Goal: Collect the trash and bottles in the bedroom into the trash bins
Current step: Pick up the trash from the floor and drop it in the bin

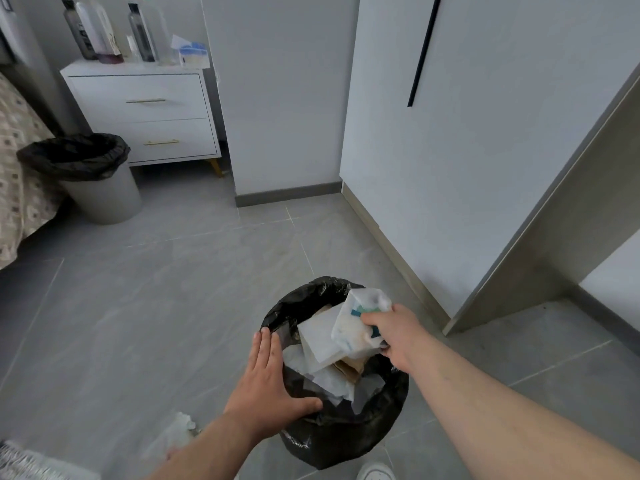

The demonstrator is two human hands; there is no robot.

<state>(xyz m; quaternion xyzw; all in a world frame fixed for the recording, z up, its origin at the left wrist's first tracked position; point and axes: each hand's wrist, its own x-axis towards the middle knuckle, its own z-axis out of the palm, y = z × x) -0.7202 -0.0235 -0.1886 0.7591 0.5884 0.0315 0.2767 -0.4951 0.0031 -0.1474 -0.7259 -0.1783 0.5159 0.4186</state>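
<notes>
Head view: near bin [329, 441], black-lined, heaped with paper. Over its far-right rim, right hand [391, 336] curled round white packet [356, 323], not yet released. On its left rim, left hand [268, 379] flat, fingers straight, likely steadying. Left of bin on floor, crumpled tissue [176, 433]. Far beyond bin, bottles [90, 32] on nightstand [138, 69]. Risk: packet sliding off overfull heap onto floor; liner slipping under pressing palm

A: How is the room lit?
B: Soft, even, cool light is spread throughout; no source is shown. Faint shadows are cast beside the grey bin [104, 199] and under the nightstand [145, 95].
A: And sharpness?
B: The bottles [93, 32] are rendered soft, the white packet [351, 329] gripped by the right hand [398, 337] is smeared, and straight lines are bowed near the edges.
</notes>
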